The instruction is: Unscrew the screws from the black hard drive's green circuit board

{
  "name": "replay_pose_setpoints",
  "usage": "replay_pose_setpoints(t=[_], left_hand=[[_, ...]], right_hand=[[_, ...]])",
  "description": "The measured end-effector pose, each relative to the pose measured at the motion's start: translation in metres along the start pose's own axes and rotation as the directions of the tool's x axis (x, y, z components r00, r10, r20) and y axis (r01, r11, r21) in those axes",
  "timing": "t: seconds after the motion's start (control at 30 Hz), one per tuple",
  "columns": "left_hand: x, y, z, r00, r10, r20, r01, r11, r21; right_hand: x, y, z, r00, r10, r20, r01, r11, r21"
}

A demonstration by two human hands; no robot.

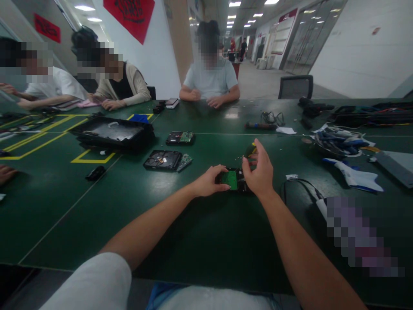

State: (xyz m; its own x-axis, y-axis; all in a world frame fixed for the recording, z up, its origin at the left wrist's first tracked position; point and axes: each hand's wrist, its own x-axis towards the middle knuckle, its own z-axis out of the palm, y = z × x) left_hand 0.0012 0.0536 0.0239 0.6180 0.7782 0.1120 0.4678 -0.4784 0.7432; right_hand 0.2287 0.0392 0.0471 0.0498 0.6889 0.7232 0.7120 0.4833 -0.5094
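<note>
Sitting between both hands (210,182) is a green-boarded hard drive (231,179).

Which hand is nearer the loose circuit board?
Left. The left hand holds the left end of the drive, right of the loose circuit board; the right hand is farther right, by the drive's other end.

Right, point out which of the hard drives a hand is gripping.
The nearest hard drive, green board up, gripped by the left hand. The middle drive, beside a loose board, and the far drive lie untouched.
</note>
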Motion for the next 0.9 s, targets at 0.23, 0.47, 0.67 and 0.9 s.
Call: replay_pose_setpoints(t=[0.23,0.47,0.67,0.9], left_hand=[[0.0004,-0.0003,0.0029,0.999,0.03,-0.014,-0.03,1.0,-0.006],[0.003,-0.0005,0.0023,0.999,0.04,-0.027,-0.04,0.999,-0.002],[0.0067,-0.0025,0.0031,0.999,0.034,-0.019,-0.033,0.999,0.025],[0.0072,-0.0041,0.0022,1.0,0.003,-0.016,-0.003,1.0,0.024]], right_hand=[[-0.0025,-0.0005,-0.0007,1.0,-0.018,0.019,0.017,1.0,0.019],[-0.0026,-0.0041,0.0001,0.998,-0.06,0.018,0.06,0.998,0.013],[0.0001,-0.0037,-0.0019,0.998,-0.067,0.001,0.067,0.998,-0.014],[0.0032,-0.0014,-0.0052,0.997,-0.07,-0.016,0.069,0.996,-0.055]])
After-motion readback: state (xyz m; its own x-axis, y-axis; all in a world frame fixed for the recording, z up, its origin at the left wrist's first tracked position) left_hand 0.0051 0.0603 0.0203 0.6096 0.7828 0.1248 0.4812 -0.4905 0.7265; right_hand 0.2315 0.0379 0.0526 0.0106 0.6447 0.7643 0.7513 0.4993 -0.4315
